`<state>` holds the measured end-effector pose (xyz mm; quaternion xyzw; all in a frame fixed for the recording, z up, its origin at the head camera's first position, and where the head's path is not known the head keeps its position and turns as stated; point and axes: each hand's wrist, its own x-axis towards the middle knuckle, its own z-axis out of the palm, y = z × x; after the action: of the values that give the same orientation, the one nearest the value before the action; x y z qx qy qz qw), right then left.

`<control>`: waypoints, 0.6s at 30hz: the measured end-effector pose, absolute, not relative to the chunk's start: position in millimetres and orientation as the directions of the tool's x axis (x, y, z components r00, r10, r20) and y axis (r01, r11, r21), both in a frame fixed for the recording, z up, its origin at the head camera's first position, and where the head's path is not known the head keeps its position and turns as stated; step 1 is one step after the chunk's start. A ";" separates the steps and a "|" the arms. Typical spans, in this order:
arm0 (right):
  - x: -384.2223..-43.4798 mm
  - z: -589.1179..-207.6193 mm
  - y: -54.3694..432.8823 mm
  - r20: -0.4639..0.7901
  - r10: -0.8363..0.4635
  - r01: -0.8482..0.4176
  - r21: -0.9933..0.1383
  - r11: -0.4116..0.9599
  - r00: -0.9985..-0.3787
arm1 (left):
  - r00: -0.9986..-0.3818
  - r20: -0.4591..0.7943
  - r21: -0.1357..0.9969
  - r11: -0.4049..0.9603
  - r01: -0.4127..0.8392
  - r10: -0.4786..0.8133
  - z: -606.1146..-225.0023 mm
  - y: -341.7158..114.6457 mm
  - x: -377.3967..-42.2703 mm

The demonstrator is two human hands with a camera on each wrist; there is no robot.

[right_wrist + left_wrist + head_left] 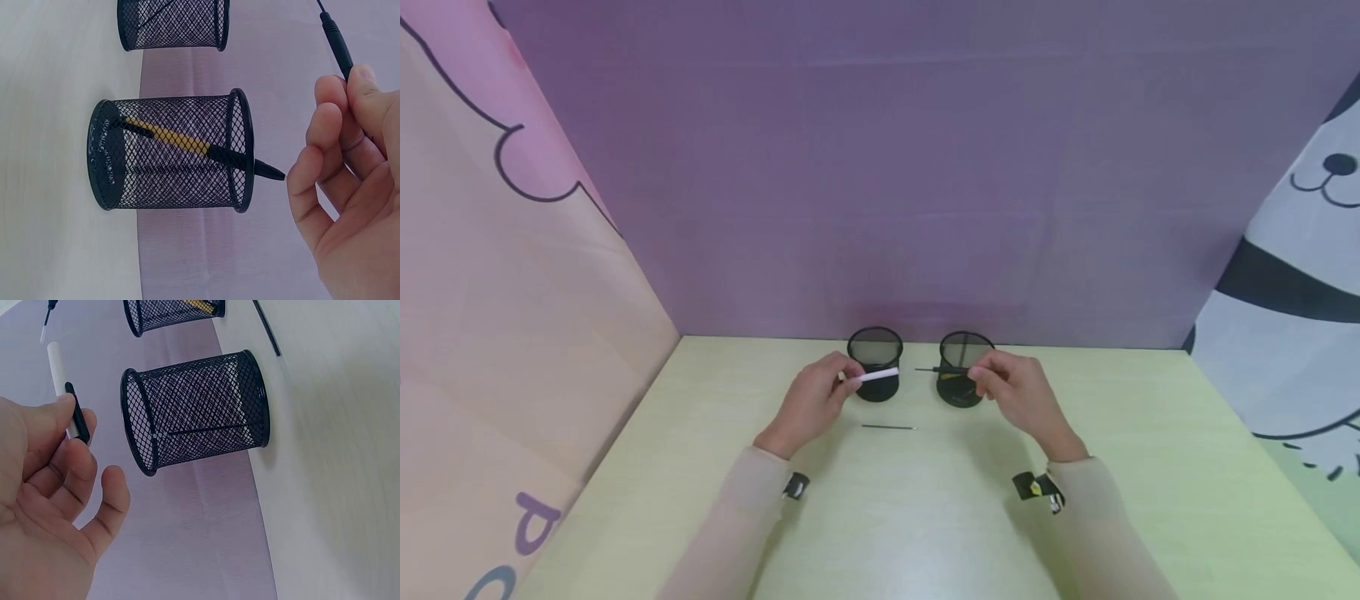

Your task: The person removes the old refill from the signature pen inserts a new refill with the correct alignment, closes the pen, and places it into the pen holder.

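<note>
My left hand pinches a white pen barrel between thumb and fingertips, and a black clip runs along its side. In the right wrist view my right hand pinches a black, ribbed pen part with a thin dark rod extending from its end. The two pen parts point towards each other with a gap between them, above the table. A thin dark pen refill lies on the table below and between the hands.
Two black mesh pen holders, a left one and a right one, stand upright near the table's back edge. A yellow-and-black pen leans inside the right holder. Behind the table hangs a purple cloth.
</note>
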<state>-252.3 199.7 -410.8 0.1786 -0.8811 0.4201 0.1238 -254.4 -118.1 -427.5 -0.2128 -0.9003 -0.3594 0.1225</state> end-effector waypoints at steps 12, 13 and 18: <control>-251.7 -411.9 198.5 0.356 -0.225 -0.417 -0.685 0.597 -0.907 | -0.860 0.415 0.585 0.637 0.502 0.296 -427.2 -116.7 -252.9; -251.6 -411.9 198.3 0.354 -0.226 -0.416 -0.685 0.598 -0.908 | -0.858 0.420 0.582 0.637 0.505 0.296 -426.9 -116.2 -252.6; -251.4 -412.3 197.1 0.343 -0.230 -0.410 -0.688 0.598 -0.911 | -0.854 0.422 0.576 0.637 0.512 0.305 -425.7 -113.6 -251.2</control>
<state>-251.4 197.1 -412.3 0.1806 -0.8871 0.4104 0.1098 -251.2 -113.6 -425.7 -0.2286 -0.8932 -0.3593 0.1445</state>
